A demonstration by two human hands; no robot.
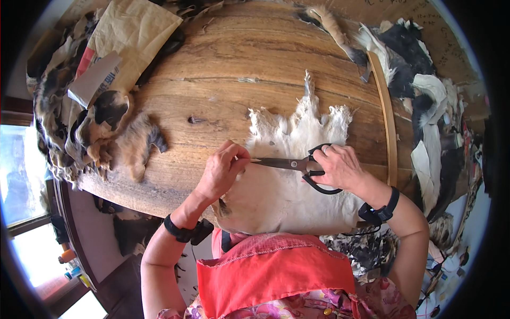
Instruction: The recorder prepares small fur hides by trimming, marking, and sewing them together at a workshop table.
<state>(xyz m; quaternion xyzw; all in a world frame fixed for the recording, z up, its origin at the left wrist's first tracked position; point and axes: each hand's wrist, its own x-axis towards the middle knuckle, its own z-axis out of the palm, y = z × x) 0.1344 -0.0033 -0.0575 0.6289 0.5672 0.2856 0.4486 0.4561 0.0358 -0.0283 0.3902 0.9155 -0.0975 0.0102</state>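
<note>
While gripping scissors (pixel 294 164) in right hand (pixel 340 166), seemingly pinching white pelt (pixel 284 202) with left hand (pixel 219 169) near worktop (pixel 186 138) front edge, apparently leaving ragged far margin (pixel 309 109) untrimmed.

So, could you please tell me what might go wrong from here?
First, the tips of the scissors are right beside the pinched fingers of the left hand, so a fingertip could be nicked. Second, the blades sit over the pale hide, so a slip might mark it. Third, the hide reaches the near edge of the wooden table, close to the red apron, so it might shift or snag.
</note>
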